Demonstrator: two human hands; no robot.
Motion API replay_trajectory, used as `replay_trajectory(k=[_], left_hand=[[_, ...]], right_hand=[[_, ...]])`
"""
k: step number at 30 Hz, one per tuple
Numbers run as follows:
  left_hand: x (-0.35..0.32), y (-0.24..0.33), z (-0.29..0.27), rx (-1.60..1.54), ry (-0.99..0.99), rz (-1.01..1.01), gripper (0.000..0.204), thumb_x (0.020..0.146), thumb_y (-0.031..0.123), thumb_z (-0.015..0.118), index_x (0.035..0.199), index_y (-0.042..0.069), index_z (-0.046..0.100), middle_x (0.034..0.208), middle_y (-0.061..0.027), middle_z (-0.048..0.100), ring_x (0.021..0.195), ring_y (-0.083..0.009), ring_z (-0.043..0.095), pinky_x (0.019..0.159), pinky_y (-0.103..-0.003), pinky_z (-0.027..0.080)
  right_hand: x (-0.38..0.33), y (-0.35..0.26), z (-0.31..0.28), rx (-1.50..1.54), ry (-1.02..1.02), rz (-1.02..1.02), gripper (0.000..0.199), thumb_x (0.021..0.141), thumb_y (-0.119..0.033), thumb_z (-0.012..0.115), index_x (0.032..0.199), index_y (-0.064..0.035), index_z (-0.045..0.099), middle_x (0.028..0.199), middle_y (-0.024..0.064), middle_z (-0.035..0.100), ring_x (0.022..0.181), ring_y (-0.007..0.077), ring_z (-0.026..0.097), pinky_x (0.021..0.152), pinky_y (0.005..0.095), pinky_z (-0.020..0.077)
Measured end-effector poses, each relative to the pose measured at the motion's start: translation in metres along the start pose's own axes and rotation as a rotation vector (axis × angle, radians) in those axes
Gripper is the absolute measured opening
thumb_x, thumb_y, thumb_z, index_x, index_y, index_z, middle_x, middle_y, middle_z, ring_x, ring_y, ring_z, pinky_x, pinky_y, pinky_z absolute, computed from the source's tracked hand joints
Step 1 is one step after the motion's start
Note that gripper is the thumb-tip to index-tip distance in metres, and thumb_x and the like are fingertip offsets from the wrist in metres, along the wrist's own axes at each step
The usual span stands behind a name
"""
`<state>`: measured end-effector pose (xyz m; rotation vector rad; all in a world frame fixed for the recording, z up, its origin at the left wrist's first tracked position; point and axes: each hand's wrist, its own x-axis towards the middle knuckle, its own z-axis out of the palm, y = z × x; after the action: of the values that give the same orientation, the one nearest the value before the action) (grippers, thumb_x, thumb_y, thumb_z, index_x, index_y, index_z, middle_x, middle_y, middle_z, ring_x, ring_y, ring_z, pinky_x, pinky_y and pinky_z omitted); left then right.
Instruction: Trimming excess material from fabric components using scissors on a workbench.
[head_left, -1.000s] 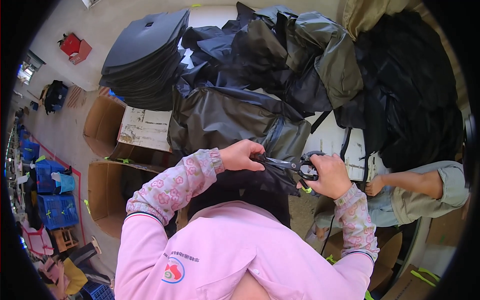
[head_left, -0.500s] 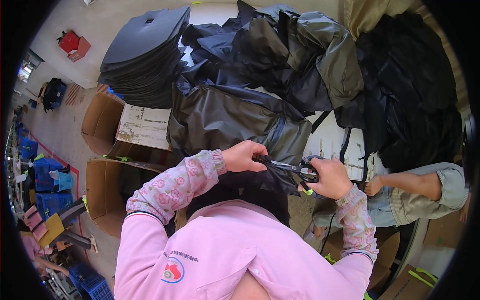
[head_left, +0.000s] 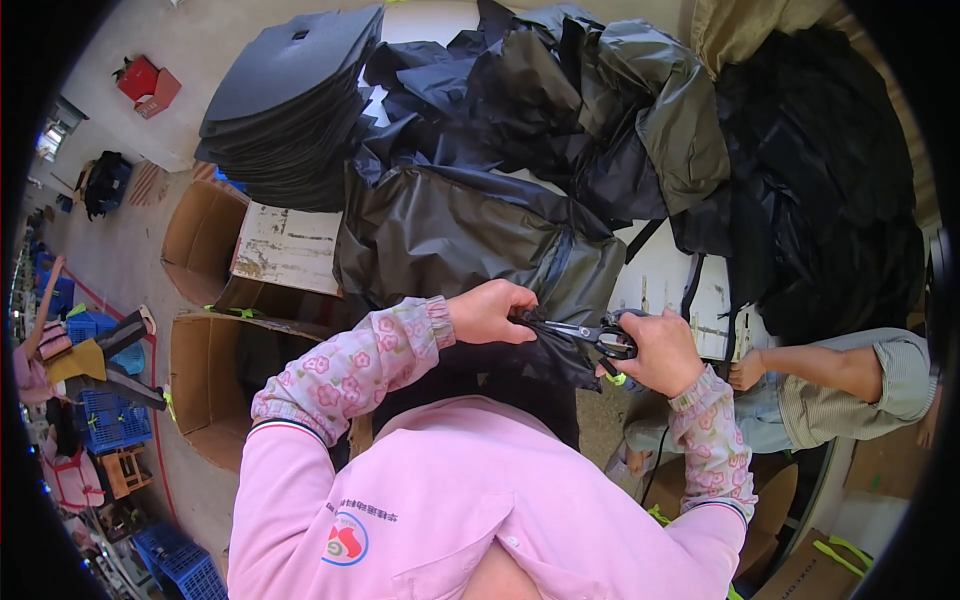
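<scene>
Black shiny fabric [head_left: 470, 235] lies in front of me and hangs over the near table edge. My left hand [head_left: 492, 312] pinches a bit of this black fabric between thumb and fingers. In my right hand [head_left: 660, 348] is a pair of scissors [head_left: 607, 342] with dark handles, its blades pointing left toward the pinched fabric. The blade tips end close to my left fingertips, against the dark cloth. Whether they cut into it cannot be made out.
A tall stack of dark flat panels [head_left: 290, 90] stands far left on the white worn table [head_left: 285, 245]. Crumpled black fabric [head_left: 560, 100] and a dark heap [head_left: 820, 180] fill the back and right. Cardboard boxes [head_left: 210, 385] stand left. A co-worker's hand [head_left: 745, 370] rests at the right edge.
The scissors' blades have come closer together; my hands stay almost in place. At far left, a person in pink has shifted position, one arm now raised.
</scene>
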<state>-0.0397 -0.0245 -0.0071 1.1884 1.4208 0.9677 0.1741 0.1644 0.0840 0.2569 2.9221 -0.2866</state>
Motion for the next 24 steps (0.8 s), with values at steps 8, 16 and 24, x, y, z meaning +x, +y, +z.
replay_trajectory(k=[8,16,24], left_hand=[[-0.002,0.01,0.0,0.03,-0.006,-0.017,0.026,0.078,0.015,0.072,0.088,-0.005,0.06,0.073,-0.0123,0.066,0.067,-0.0179,0.061,0.066,-0.033,0.048],[0.0,0.005,0.001,-0.059,-0.043,-0.045,0.021,0.078,0.013,0.072,0.09,-0.002,0.064,0.076,-0.007,0.066,0.069,-0.0134,0.06,0.067,-0.03,0.049],[0.004,-0.001,0.021,-0.12,0.051,0.147,0.025,0.08,0.013,0.074,0.098,0.001,0.062,0.085,-0.0049,0.064,0.079,-0.0133,0.058,0.074,-0.029,0.049]], right_hand=[[0.0,-0.004,-0.003,0.003,0.027,-0.03,0.051,0.069,-0.054,0.077,0.078,-0.0075,0.057,0.063,0.01,0.062,0.064,0.0323,0.062,0.068,0.0409,0.0424],[0.002,-0.003,0.004,-0.054,-0.055,0.013,0.052,0.071,-0.054,0.076,0.082,-0.0064,0.059,0.064,0.0116,0.062,0.067,0.0341,0.063,0.067,0.0418,0.0457],[0.02,-0.025,0.043,0.746,0.118,0.152,0.036,0.071,-0.017,0.084,0.086,-0.0003,0.056,0.074,0.0107,0.061,0.066,0.0226,0.057,0.064,0.0324,0.0463]])
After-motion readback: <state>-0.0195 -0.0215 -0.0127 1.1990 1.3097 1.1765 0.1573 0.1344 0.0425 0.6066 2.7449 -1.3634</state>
